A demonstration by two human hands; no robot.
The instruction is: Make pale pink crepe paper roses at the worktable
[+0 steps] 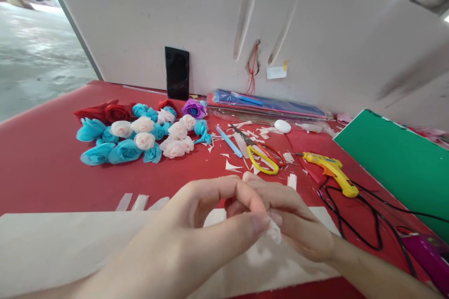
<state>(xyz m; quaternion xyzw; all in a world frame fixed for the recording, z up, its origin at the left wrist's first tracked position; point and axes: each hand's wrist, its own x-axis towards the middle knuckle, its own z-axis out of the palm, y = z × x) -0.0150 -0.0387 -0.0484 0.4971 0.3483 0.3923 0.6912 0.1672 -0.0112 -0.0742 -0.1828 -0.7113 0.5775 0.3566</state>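
Note:
My left hand (206,229) and my right hand (298,219) meet low in the middle of the view, their fingertips touching. Between them is a small piece of white paper (274,232), rolled or crumpled, with one end showing below the fingers. My left thumb and forefinger are closed on it. The fingers of my right hand are curled around its other side, partly hidden behind my left fingers. Under both hands lies a large off-white sheet (63,243) on the red table (35,168).
Blue, white, red and purple paper flowers (143,133) lie at left. Scissors (263,154), a blue pen (229,142) and white scraps lie beyond my hands. At right are a yellow glue gun (331,170), its black cord and a green board (396,163). A phone (177,73) leans on the wall.

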